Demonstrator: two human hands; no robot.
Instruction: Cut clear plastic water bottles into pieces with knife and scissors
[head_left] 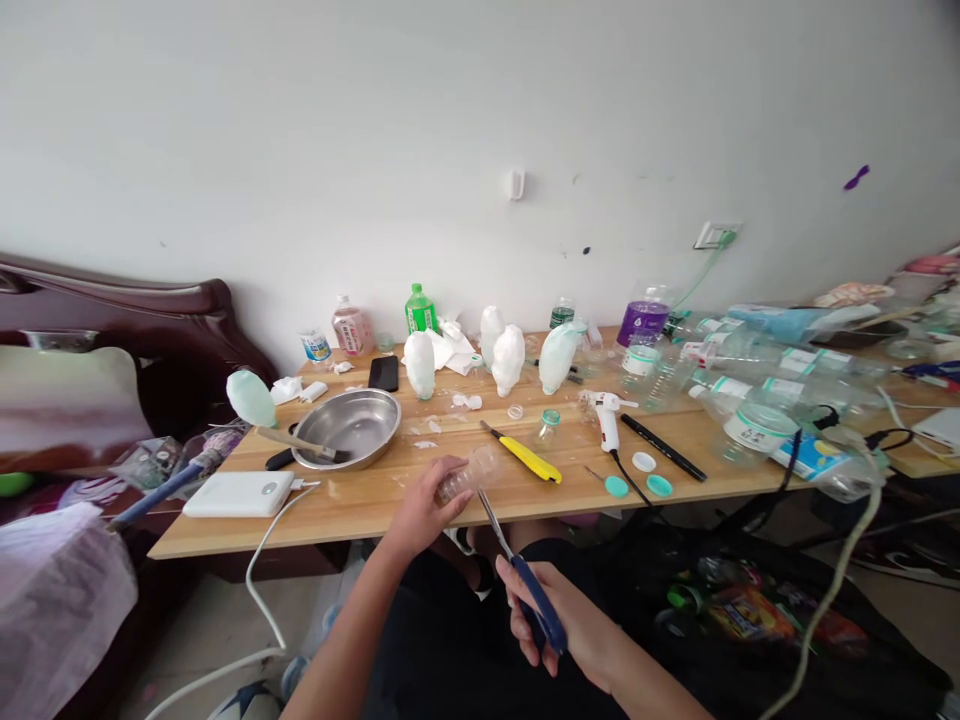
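My left hand point(429, 508) is closed around a clear ribbed piece of plastic bottle point(474, 474) at the table's front edge. In my right hand point(559, 610) are scissors point(537, 600) with dark blue handles. Their blades point up and left, the tips at the bottle piece's near rim; whether they cut into it I cannot tell. Just beyond lie a yellow utility knife point(529, 459) and a cut-off bottle neck point(549, 424) with a green cap. A white glue gun point(606, 420) rests further right, near a black marker point(663, 447).
A steel bowl point(375, 412) with a brush point(307, 444) across it and a white power bank point(238, 494) are on the left. Several white-coated shapes point(509, 360) stand at the back. Clear bottles point(795, 392) crowd the right side. A cable point(832, 590) hangs at the right front.
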